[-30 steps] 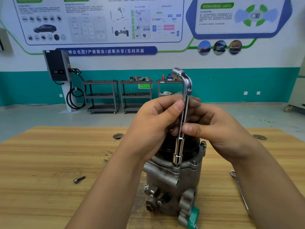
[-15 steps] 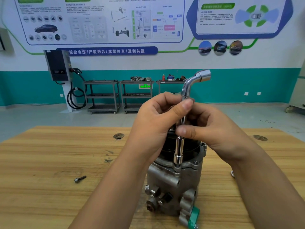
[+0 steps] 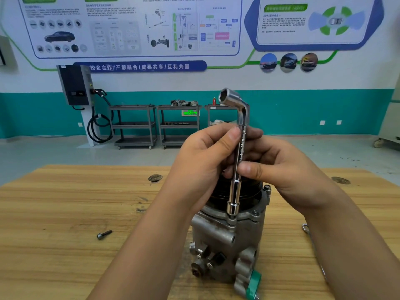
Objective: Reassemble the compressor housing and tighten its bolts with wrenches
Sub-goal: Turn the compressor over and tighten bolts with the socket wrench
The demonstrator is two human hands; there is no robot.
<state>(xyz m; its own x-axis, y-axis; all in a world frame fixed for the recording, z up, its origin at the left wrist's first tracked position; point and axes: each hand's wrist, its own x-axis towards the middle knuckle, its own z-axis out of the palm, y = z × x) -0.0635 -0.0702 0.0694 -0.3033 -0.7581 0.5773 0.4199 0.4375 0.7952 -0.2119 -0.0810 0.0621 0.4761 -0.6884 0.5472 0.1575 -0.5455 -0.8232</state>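
- Your compressor housing stands upright on the table, near its front edge, and its halves look joined.
- Your left hand and right hand each keep a narrow grip on the shaft of the L-shaped socket wrench, pinching it between thumb and fingers. Its lower socket sits on the housing's rim.
- You seem mid-tightening: one rim bolt stands proud at the right, and a loose bolt lies well apart on the left — probably not yet fitted.
- A slim wrench lies beside your right forearm — clear of the socket.
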